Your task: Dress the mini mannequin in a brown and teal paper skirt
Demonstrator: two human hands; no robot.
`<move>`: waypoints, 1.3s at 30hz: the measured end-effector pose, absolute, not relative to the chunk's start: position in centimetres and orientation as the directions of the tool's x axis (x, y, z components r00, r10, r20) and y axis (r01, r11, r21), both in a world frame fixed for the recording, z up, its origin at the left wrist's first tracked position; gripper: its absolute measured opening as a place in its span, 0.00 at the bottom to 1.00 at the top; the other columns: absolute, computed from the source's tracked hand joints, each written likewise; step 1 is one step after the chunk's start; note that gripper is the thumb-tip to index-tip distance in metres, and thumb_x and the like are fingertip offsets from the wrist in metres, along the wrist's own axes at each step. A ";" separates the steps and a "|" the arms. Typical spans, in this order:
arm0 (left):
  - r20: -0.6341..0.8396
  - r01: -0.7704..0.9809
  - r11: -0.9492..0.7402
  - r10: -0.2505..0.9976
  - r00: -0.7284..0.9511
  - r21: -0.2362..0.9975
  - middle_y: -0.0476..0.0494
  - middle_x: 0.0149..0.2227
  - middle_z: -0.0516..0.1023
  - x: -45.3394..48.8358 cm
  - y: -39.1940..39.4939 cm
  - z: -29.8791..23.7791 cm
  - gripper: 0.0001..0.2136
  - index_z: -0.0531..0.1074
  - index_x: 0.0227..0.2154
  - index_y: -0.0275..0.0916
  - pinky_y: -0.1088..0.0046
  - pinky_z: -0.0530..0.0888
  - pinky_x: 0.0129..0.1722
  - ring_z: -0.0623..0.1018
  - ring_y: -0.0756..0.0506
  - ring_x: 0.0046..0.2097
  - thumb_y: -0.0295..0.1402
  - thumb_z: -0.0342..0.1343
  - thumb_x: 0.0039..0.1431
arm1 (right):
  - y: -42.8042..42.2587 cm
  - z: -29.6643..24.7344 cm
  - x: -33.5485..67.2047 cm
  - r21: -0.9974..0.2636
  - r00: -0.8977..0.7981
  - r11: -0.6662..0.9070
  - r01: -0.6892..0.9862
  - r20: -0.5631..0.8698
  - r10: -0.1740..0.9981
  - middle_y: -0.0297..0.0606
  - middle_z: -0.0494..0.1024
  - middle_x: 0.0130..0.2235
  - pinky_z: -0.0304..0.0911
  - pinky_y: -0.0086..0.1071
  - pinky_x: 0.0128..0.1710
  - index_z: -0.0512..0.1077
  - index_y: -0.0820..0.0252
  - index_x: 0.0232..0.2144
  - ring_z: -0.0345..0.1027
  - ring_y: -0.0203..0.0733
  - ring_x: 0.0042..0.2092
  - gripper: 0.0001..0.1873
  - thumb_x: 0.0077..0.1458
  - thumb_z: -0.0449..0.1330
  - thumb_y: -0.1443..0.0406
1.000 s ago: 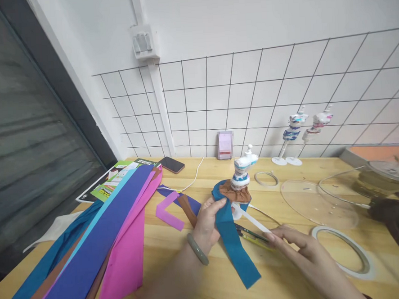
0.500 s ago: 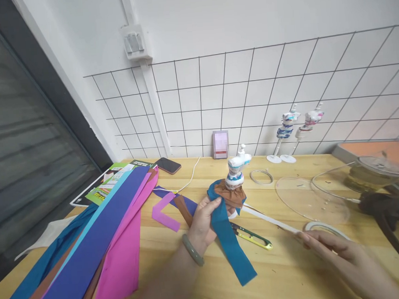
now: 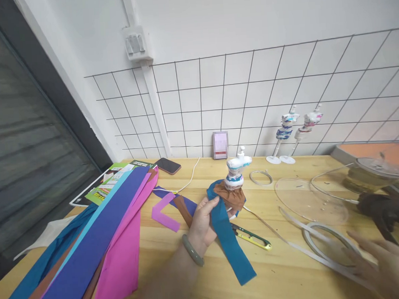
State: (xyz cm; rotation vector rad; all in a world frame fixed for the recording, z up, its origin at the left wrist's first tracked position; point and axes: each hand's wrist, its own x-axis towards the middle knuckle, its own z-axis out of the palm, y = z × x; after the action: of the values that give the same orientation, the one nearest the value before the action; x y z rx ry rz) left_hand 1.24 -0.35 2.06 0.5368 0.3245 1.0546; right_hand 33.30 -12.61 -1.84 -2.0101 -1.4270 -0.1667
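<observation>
Head view showed the figure (image 3: 235,169) above the table (image 3: 278,280), brown skirt (image 3: 230,197) gathered on, teal strip (image 3: 230,240) apparently only part-wrapped, its tail loose, pinched in the left hand (image 3: 202,221); the blurred right hand (image 3: 382,260) spread its fingers by the tape roll (image 3: 307,238), hold unclear.

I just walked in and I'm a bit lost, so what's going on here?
A person's left hand holds a teal strip against the brown skirt of a small white figure. The right hand, blurred, is by the white tape roll; whether it grips anything is unclear. Snips lie on the table between the hands.
</observation>
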 end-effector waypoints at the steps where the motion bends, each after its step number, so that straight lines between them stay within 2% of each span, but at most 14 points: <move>1: 0.002 -0.734 0.383 0.886 0.464 0.561 0.43 0.38 0.75 1.3 -0.4 2.0 0.08 0.70 0.36 0.36 0.64 0.68 0.43 0.74 0.43 0.42 0.29 0.53 0.51 | -12.5 -1.4 32.4 -0.311 0.319 -0.180 0.933 0.484 0.815 0.55 0.76 0.34 0.59 0.51 0.29 0.75 0.50 0.26 0.69 0.62 0.34 0.14 0.35 0.60 0.52; 2: 0.002 -0.736 0.382 0.887 0.461 0.559 0.43 0.38 0.75 1.3 -0.4 2.0 0.08 0.70 0.36 0.36 0.64 0.68 0.43 0.73 0.43 0.43 0.29 0.53 0.51 | -12.3 -0.7 31.0 -0.248 0.239 -0.123 0.961 0.518 0.821 0.55 0.74 0.40 0.59 0.51 0.36 0.74 0.52 0.32 0.67 0.62 0.41 0.18 0.37 0.59 0.51; 3: 0.001 -0.738 0.378 0.890 0.457 0.558 0.42 0.38 0.75 1.3 -0.4 2.0 0.09 0.69 0.36 0.36 0.64 0.68 0.43 0.73 0.43 0.43 0.29 0.53 0.51 | -12.1 0.1 29.0 -0.256 0.174 -0.038 0.966 0.534 0.827 0.53 0.72 0.45 0.58 0.49 0.42 0.72 0.54 0.36 0.64 0.59 0.46 0.20 0.41 0.56 0.52; 4: 0.000 -0.740 0.375 0.892 0.452 0.559 0.42 0.39 0.75 1.4 -0.4 2.0 0.09 0.69 0.37 0.36 0.64 0.68 0.43 0.73 0.43 0.44 0.28 0.53 0.51 | -11.8 1.0 26.8 -0.313 0.132 0.043 0.949 0.518 0.845 0.49 0.71 0.46 0.59 0.46 0.45 0.70 0.54 0.40 0.64 0.55 0.47 0.20 0.45 0.55 0.53; 6: -0.001 -0.739 0.367 0.896 0.444 0.565 0.42 0.39 0.75 1.4 -0.4 1.9 0.09 0.69 0.37 0.36 0.65 0.68 0.43 0.73 0.43 0.44 0.28 0.53 0.51 | -11.0 2.6 22.0 -0.497 0.098 0.140 0.857 0.424 0.900 0.42 0.74 0.44 0.63 0.42 0.42 0.69 0.52 0.40 0.66 0.49 0.45 0.18 0.48 0.54 0.53; 10: -0.005 -0.723 0.348 0.902 0.431 0.597 0.42 0.38 0.75 1.4 -0.4 1.8 0.09 0.70 0.35 0.35 0.67 0.68 0.42 0.74 0.44 0.41 0.29 0.55 0.49 | -8.5 3.7 14.9 -0.834 -0.013 0.154 0.530 0.173 0.985 0.40 0.74 0.44 0.64 0.36 0.43 0.69 0.56 0.42 0.68 0.44 0.44 0.16 0.51 0.53 0.57; 12: -0.012 -0.705 0.345 0.902 0.431 0.620 0.42 0.36 0.76 1.3 -0.3 1.7 0.09 0.70 0.34 0.35 0.69 0.69 0.41 0.75 0.45 0.38 0.29 0.56 0.48 | -7.4 3.4 13.1 -0.933 -0.056 0.128 0.337 0.115 0.992 0.41 0.75 0.42 0.65 0.35 0.42 0.67 0.58 0.43 0.69 0.42 0.42 0.18 0.49 0.55 0.58; 14: -0.018 -0.687 0.347 0.899 0.438 0.638 0.42 0.34 0.76 1.2 -0.3 1.6 0.09 0.70 0.34 0.34 0.69 0.69 0.39 0.75 0.45 0.36 0.29 0.56 0.48 | -6.8 2.9 12.2 -0.976 -0.101 0.080 0.200 0.060 0.993 0.40 0.77 0.37 0.66 0.35 0.39 0.67 0.60 0.42 0.70 0.42 0.39 0.19 0.48 0.56 0.58; 18: -0.016 -0.679 0.337 0.902 0.432 0.652 0.42 0.32 0.76 1.2 -0.2 1.6 0.11 0.69 0.35 0.34 0.68 0.69 0.36 0.75 0.45 0.34 0.30 0.57 0.47 | -7.0 2.7 12.0 -0.992 -0.137 0.051 0.113 0.035 0.990 0.38 0.77 0.35 0.66 0.35 0.36 0.69 0.60 0.40 0.71 0.43 0.37 0.17 0.49 0.56 0.58; 22: 0.016 -0.698 0.328 0.899 0.437 0.637 0.43 0.32 0.76 1.3 -0.3 1.9 0.12 0.69 0.37 0.35 0.68 0.69 0.38 0.75 0.45 0.34 0.29 0.57 0.46 | -7.6 3.2 12.9 -0.962 -0.053 0.103 0.252 0.092 0.994 0.39 0.77 0.38 0.65 0.34 0.37 0.70 0.59 0.41 0.70 0.43 0.38 0.17 0.50 0.55 0.58; 26: 0.062 -0.721 0.308 0.897 0.437 0.621 0.41 0.37 0.75 1.4 -0.4 2.0 0.12 0.69 0.38 0.35 0.67 0.68 0.40 0.75 0.45 0.38 0.27 0.56 0.47 | -7.5 3.1 14.0 -0.911 0.005 0.134 0.390 0.148 0.989 0.43 0.75 0.41 0.63 0.36 0.42 0.69 0.59 0.42 0.69 0.44 0.41 0.17 0.51 0.54 0.58; 31: 0.055 -0.721 0.327 0.891 0.451 0.611 0.42 0.40 0.74 1.4 -0.4 1.9 0.13 0.68 0.39 0.37 0.67 0.68 0.41 0.74 0.45 0.41 0.25 0.55 0.48 | -7.1 2.6 14.6 -0.897 0.004 0.161 0.412 0.178 0.984 0.41 0.76 0.40 0.64 0.36 0.41 0.70 0.59 0.41 0.69 0.45 0.40 0.17 0.51 0.53 0.58; 39: 0.033 -0.710 0.336 0.892 0.451 0.619 0.41 0.41 0.74 1.3 -0.2 1.8 0.14 0.69 0.38 0.37 0.67 0.68 0.41 0.74 0.44 0.41 0.26 0.55 0.45 | -7.2 2.4 14.7 -0.885 -0.023 0.172 0.433 0.180 0.983 0.38 0.78 0.37 0.66 0.33 0.37 0.72 0.59 0.41 0.71 0.44 0.37 0.18 0.50 0.53 0.57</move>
State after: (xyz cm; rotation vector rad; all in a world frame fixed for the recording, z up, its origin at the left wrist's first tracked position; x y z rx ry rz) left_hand 1.34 -0.22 1.78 0.6160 0.3396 1.0710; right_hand 14.70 -7.16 2.40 -1.3899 -1.5943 0.8120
